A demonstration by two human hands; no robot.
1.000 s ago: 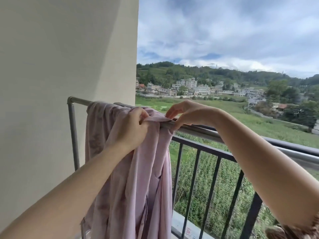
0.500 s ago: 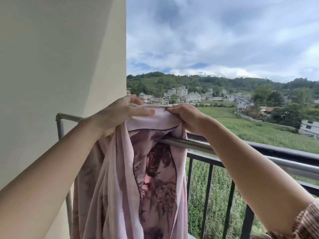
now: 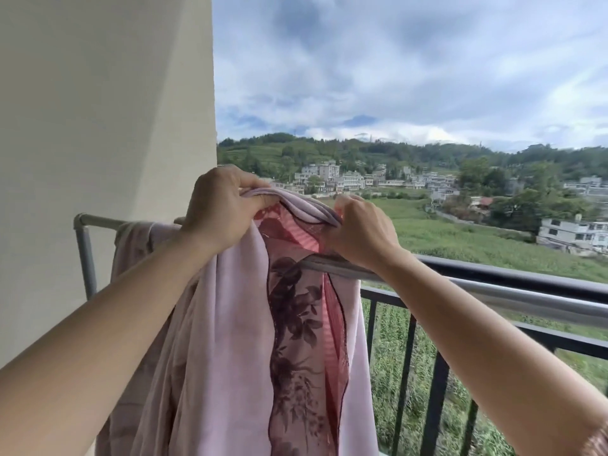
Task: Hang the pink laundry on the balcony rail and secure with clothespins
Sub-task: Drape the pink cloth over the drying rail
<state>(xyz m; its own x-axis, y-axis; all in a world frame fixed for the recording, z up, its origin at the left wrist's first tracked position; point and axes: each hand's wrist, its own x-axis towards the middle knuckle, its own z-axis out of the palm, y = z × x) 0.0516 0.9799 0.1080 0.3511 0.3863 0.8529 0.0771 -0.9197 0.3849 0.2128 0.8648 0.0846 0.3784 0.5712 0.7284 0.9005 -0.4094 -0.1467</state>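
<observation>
We hold the pink laundry (image 3: 230, 324) up by its top edge, just above the silver drying rail (image 3: 493, 292). Our left hand (image 3: 223, 209) has its fingers curled over a bunched fold of the cloth, and our right hand (image 3: 358, 232) pinches the edge on the other side, low and close to the rail. Between our hands the cloth sags in a short arc and opens onto a panel with a dark floral print (image 3: 296, 307) over red-pink stripes. The rest hangs down in long folds in front of the rail and hides it there. Further left, a paler part of the fabric (image 3: 131, 245) lies draped over the rail near the corner fitting (image 3: 80, 222), where a grey upright post (image 3: 87, 261) drops beside the cream wall (image 3: 98, 126). Just behind the silver rail runs the black balcony railing (image 3: 526, 274) with its upright bars (image 3: 403, 373); we cannot tell whether the two touch. Past it lie a green field (image 3: 460, 245), a cluster of pale houses (image 3: 348, 179), wooded hills and a cloudy sky (image 3: 394, 77).
</observation>
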